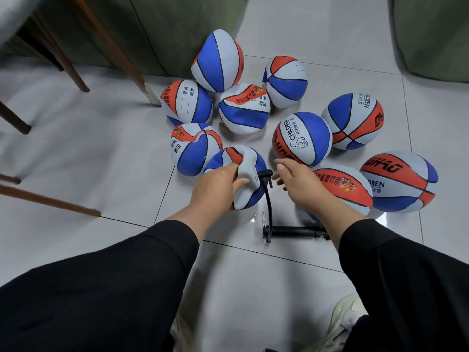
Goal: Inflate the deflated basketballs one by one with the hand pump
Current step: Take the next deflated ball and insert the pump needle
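Several red, white and blue basketballs lie on the tiled floor, most of them dented and soft. My left hand [218,182] grips the nearest crumpled ball [247,174], fingers pressed into its folded skin. A black hose [268,199] runs from the ball's side down to the black hand pump [294,231], which lies flat on the floor. The hose's end fitting [265,175] sits at the ball. My right hand [295,177] hovers just right of that fitting, fingers loosely curled, holding nothing. A rounder ball [302,138] marked CHILDREN sits just behind my right hand.
Wooden chair legs [114,52] stand at the left and back left. Green fabric furniture [157,29] backs the ball pile, with another green piece [436,34] at the far right. A light shoe [345,316] shows at the bottom right. White floor tiles [101,148] spread to the left.
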`<state>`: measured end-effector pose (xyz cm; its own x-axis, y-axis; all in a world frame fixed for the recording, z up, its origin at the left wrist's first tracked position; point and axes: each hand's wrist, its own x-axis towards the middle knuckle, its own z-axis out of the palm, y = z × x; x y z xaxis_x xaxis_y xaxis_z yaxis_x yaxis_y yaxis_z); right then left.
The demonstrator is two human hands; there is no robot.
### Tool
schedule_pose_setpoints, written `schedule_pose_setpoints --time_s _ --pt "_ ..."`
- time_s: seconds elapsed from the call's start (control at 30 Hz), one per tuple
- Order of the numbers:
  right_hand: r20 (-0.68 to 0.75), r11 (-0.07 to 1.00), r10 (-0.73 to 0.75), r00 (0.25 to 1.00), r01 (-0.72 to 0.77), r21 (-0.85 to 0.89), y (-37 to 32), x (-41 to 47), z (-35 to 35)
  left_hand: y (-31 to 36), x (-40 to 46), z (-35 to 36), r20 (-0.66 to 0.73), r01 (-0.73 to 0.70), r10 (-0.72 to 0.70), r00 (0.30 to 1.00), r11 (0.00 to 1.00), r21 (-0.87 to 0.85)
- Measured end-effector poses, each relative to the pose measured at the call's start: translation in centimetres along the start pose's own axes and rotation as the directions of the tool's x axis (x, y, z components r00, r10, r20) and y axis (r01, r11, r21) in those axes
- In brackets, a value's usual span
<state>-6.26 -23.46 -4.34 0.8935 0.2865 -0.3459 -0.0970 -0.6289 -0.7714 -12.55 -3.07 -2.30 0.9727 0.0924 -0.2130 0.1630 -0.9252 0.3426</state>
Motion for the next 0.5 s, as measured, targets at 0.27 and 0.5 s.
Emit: schedule_pose_setpoints --time_s 0.27,0.5 --pt "0.052 0.961 0.143 0.988 -0.127 -0.247 6.7 -4.1 -1.5 1.1 1.1 1.4 0.043 -0.033 0.032 0.999 0.999 0.011" --pt "0.184 0.86 0.172 0.968 -0.056 -0.507 12.5 -6.6 0.5 1.2 2.1 4.9 0.131 -0.021 0.022 0.991 1.0 -0.003"
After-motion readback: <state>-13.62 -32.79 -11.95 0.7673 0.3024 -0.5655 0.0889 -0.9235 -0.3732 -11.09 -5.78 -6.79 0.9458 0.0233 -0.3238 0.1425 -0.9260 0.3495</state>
